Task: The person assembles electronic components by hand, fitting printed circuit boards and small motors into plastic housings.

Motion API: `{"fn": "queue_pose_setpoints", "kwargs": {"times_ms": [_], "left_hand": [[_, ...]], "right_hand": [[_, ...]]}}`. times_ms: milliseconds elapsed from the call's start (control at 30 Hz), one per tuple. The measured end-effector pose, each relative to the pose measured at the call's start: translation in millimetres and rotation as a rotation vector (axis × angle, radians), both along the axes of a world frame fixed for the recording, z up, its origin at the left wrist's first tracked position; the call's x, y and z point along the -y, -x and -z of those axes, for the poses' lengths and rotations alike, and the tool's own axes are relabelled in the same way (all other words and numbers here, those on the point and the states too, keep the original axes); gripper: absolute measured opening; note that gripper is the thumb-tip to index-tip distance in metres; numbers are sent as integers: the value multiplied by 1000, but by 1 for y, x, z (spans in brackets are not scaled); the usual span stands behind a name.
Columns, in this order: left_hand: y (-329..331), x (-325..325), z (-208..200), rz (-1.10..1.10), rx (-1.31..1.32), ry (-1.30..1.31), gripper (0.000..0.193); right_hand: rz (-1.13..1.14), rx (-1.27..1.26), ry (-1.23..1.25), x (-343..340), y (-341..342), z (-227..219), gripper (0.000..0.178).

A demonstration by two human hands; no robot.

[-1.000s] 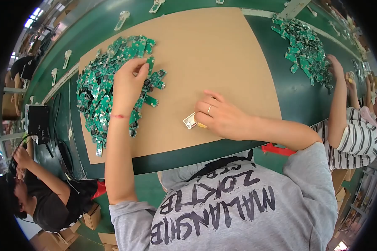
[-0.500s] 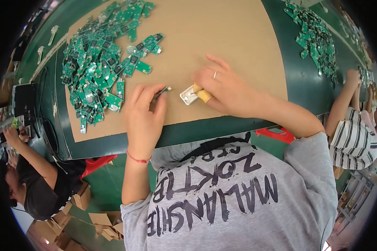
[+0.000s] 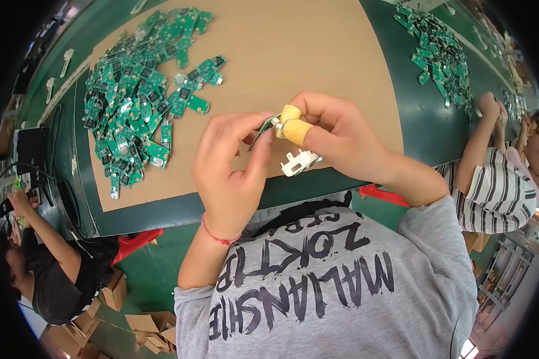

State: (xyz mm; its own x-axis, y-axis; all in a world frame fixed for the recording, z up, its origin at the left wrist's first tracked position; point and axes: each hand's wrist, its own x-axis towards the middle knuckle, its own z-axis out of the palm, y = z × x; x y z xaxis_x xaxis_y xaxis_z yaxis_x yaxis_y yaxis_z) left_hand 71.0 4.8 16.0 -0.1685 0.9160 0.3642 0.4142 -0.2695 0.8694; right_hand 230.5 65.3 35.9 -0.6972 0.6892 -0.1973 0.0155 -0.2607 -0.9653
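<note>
My left hand (image 3: 226, 164) is closed, pinching a small green circuit board (image 3: 262, 130) by its edge between thumb and fingers. The board is tilted up over the brown sheet. My right hand (image 3: 341, 134) wears yellow finger covers (image 3: 294, 130) on the thumb and forefinger. Those two tips press together at the board's far end, on a small pale piece I cannot make out. Below the right thumb a white plastic housing (image 3: 299, 163) with short prongs juts out. It seems tucked under the right hand; the fingers around it are hidden.
Loose green circuit boards (image 3: 132, 99) form a wide pile on the brown sheet (image 3: 251, 54), left of my hands. A second heap of boards (image 3: 443, 63) lies on the dark green table at right. Co-workers sit on both sides, one in a striped garment (image 3: 500, 188).
My hands have come together, and the right fingertips have met the circuit board. The white housing has turned and now sits lower, under my right hand, no longer pinched by the covered fingertips.
</note>
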Motion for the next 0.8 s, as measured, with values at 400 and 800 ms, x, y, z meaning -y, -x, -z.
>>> {"fn": "queue_pose_setpoints", "kwargs": {"times_ms": [400, 800], "left_hand": [[-1, 1, 3, -145, -238, -369, 33], [-3, 4, 5, -217, -234, -466, 39]], "right_hand": [[18, -378, 488, 20, 15, 1, 19], [16, -507, 470, 28, 20, 5, 12]]}}
